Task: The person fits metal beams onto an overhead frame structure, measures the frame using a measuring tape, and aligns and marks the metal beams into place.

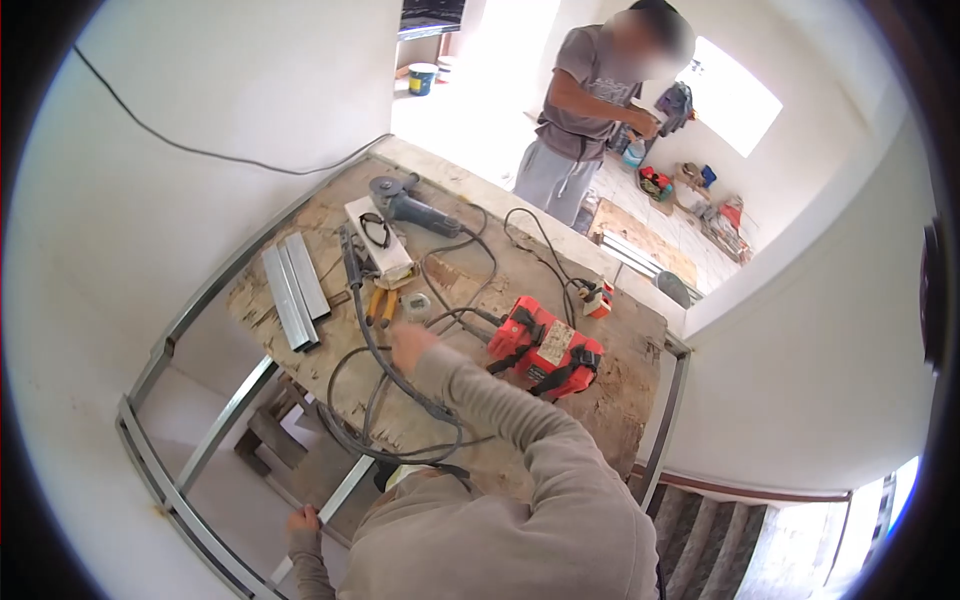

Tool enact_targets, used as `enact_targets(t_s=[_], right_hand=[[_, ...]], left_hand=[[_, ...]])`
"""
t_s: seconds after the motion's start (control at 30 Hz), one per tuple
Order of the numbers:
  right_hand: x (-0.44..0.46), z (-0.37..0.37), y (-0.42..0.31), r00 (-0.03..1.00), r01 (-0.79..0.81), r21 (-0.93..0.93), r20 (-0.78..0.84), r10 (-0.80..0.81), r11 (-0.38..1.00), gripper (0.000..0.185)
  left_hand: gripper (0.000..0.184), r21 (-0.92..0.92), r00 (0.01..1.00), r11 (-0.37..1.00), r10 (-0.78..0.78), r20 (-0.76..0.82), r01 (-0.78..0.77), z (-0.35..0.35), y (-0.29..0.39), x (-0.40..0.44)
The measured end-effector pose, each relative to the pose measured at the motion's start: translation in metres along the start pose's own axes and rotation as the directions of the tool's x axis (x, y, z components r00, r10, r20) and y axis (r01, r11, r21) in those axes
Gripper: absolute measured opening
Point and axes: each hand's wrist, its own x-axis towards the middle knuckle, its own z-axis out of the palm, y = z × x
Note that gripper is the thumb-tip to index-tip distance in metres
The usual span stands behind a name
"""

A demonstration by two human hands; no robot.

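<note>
Cable [366, 325] is looping beside my right hand [410, 346]; I'm minding snags, but can't tell either hand's grip.

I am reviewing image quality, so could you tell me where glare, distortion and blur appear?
Head view: strong fisheye curvature, with black corners; head view: glare washes out the window behind the co-worker; head view: blur covers the co-worker's head, and the right hand looks slightly soft.
</note>
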Motion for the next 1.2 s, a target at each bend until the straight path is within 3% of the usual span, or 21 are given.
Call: enact_targets(t_s=[0.03,0.1,0.2,0.3,0.47,0.57,0.67,0.77,0.8,0.87,1.0,1.07,1.2], right_hand=[[-0.022,-0.002,-0.013,0.994,-0.035,-0.031,0.102,0.038,0.999,0.021],[-0.041,0.043,0.006,0.99,-0.053,0.01,0.13,0.051,0.999,0.019],[-0.072,0.077,0.02,0.991,-0.068,0.177,-0.101,0.087,0.982,0.008],[-0.08,0.086,0.019,0.976,-0.124,0.162,-0.157,0.15,0.979,0.009],[-0.068,0.074,0.024,0.995,-0.096,0.135,0.036,0.092,0.986,0.011],[-0.064,0.066,0.018,0.987,-0.124,0.094,0.116,0.112,0.988,0.013],[-0.064,0.056,0.013,0.983,-0.109,0.053,0.156,0.1,0.993,0.014],[-0.053,0.054,0.016,0.964,-0.077,-0.028,0.253,0.082,0.997,0.015],[-0.049,0.053,0.017,0.952,-0.067,-0.06,0.295,0.082,0.996,0.015],[-0.046,0.048,0.018,0.981,-0.056,-0.007,0.186,0.056,0.998,0.016],[-0.047,0.03,0.019,0.998,0.043,0.115,-0.049,-0.038,0.992,0.018],[-0.045,0.029,0.019,0.999,0.004,0.132,-0.052,0.003,0.991,0.017],[-0.056,0.018,0.007,0.998,-0.054,0.08,0.028,0.052,0.995,0.015]], left_hand=[[0.042,-0.003,1.0,1.0,0.011,-0.016,-0.011,0.005,-0.006,0.003],[0.041,-0.003,0.999,1.0,0.009,-0.04,-0.009,0.006,-0.003,0.005],[0.039,0.009,0.999,1.0,-0.014,-0.052,0.015,-0.006,0.013,-0.006],[0.038,-0.002,0.999,1.0,-0.009,-0.054,0.008,0.003,0.001,0.003],[0.035,-0.058,0.997,0.997,-0.056,-0.059,0.053,0.013,-0.016,0.013],[0.032,0.054,0.972,0.998,-0.015,-0.236,0.028,0.017,-0.014,0.008],[0.034,-0.257,0.967,0.966,-0.091,-0.24,0.027,0.009,-0.002,-0.002],[0.032,-0.34,0.973,0.94,-0.062,-0.223,-0.018,0.003,0.009,-0.013],[0.032,-0.24,0.972,0.97,-0.009,-0.235,-0.049,0.003,0.006,-0.013],[0.032,-0.031,0.966,0.993,0.105,-0.237,-0.115,0.004,0.003,-0.011],[0.036,0.015,0.996,0.999,0.043,-0.081,-0.042,0.001,0.008,-0.005],[0.038,0.033,1.0,0.999,0.016,-0.01,-0.016,-0.003,0.01,-0.003],[0.038,0.09,0.996,0.995,-0.047,-0.075,0.053,-0.001,0.02,-0.011]])
